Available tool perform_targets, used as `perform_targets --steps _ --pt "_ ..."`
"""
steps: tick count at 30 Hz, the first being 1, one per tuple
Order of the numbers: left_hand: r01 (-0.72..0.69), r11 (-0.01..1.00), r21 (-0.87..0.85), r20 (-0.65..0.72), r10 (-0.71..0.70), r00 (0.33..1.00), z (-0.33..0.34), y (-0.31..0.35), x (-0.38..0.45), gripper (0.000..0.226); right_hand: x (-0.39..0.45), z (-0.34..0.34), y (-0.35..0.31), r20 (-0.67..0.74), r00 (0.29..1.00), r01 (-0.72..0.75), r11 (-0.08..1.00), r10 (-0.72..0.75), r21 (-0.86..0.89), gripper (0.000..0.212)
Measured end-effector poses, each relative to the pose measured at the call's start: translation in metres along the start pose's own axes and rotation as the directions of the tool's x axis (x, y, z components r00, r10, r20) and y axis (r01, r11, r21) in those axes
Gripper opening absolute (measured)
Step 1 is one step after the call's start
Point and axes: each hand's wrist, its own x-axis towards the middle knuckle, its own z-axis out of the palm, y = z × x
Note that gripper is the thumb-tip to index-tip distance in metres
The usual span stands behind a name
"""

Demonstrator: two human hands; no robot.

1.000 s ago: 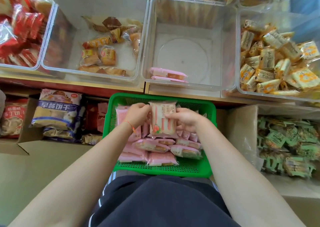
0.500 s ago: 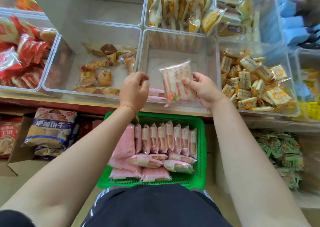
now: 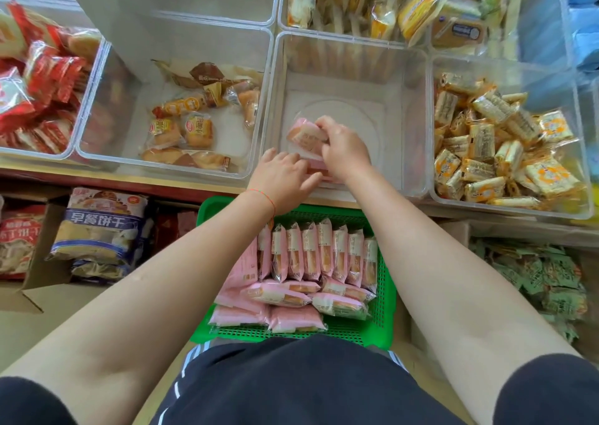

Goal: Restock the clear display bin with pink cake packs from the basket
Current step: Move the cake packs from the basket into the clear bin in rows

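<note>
Inside the clear display bin (image 3: 411,116), our right hand (image 3: 345,150) grips a pink cake pack (image 3: 304,136); our left hand (image 3: 285,175), fingers spread loosely, holds nothing above the green basket (image 3: 385,298).

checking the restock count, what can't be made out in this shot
- Head view: pink packs already in the clear bin, mostly covered by the left hand and right hand; no count possible.
- Held pack: print blurred.
- Green basket: lower layers hidden.
</note>
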Motion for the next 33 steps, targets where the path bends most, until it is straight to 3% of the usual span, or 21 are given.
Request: perform_targets --steps 5,10,15,19,21,24,26,28,30,33 --pt "-0.014 1.0 0.006 -0.038 0.015 0.999 0.002 -0.001 -0.001 0.058 0.011 0.007 0.002 0.039 0.999 0.018 0.998 -0.016 -0.054 0.028" --pt "0.014 1.0 -0.023 -0.055 -0.016 0.998 0.003 -0.001 0.002 0.054 0.022 0.006 0.008 0.19 0.982 0.011 0.999 -0.003 -0.039 0.024" --pt "0.039 0.99 -0.137 -0.077 -0.049 0.996 0.002 -0.004 0.009 0.063 0.026 0.009 0.015 0.273 0.961 -0.022 0.999 0.031 -0.037 0.032" --pt "0.017 0.996 -0.086 -0.013 -0.018 1.0 0.001 -0.004 0.016 0.057 0.025 0.007 0.019 0.335 0.941 -0.068 0.996 0.045 0.057 0.038" --pt "0.015 0.999 -0.04 0.027 -0.014 1.0 0.002 -0.003 0.018 0.061 0.024 0.005 0.019 0.287 0.955 -0.11 0.989 0.078 0.098 0.033" --pt "0.013 0.999 -0.032 0.058 -0.011 0.998 0.0 -0.003 0.017 0.072 0.016 -0.01 0.014 0.038 0.992 -0.124 0.981 0.12 0.146 0.027" --pt "-0.004 0.998 -0.068 -0.039 0.002 0.999 -0.003 -0.004 0.012 0.062 0.005 -0.026 0.01 -0.009 0.99 -0.133 0.946 0.142 0.297 0.027" --pt "-0.048 0.995 -0.092 -0.272 0.021 0.962 -0.002 -0.005 0.001 0.038 -0.007 -0.037 0.005 0.149 0.98 -0.186 0.885 0.135 0.426 0.026" --pt "-0.07 0.993 -0.096 -0.458 0.018 0.889 0.001 -0.006 -0.015 0.022 -0.022 -0.045 -0.001 0.372 0.923 -0.26 0.866 0.094 0.428 0.026" --pt "0.015 0.986 -0.166 -0.472 -0.093 0.877 0.005 -0.002 -0.043 0.029 -0.038 -0.052 -0.016 0.61 0.789 -0.334 0.886 0.075 0.323 0.024"
